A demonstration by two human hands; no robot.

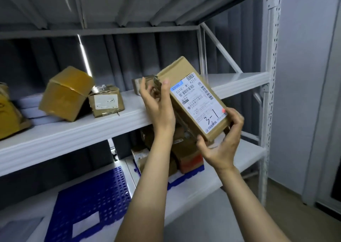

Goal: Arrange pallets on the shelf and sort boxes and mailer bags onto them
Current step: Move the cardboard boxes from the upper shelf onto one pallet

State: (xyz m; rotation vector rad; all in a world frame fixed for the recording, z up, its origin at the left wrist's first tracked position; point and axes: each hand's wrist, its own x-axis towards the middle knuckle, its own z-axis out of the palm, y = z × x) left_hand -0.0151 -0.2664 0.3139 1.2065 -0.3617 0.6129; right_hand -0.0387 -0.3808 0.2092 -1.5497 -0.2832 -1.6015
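Note:
A flat brown box (181,71) with a white shipping label marked "3-1" is held tilted in front of the middle shelf (73,131). My left hand (156,101) grips its left edge, thumb on the front. My right hand (223,136) grips its lower right corner from below. Two blue perforated pallets lie on the lower shelf: one (92,201) at the left with a white mailer on it, another (186,175) behind my arms under a pile of boxes (184,155).
On the middle shelf stand a tilted taped brown box (66,94), a smaller labelled box (106,100), white mailer bags (31,110) and a yellow parcel (9,116) at the left edge. The white rack upright (267,112) and a grey wall stand on the right.

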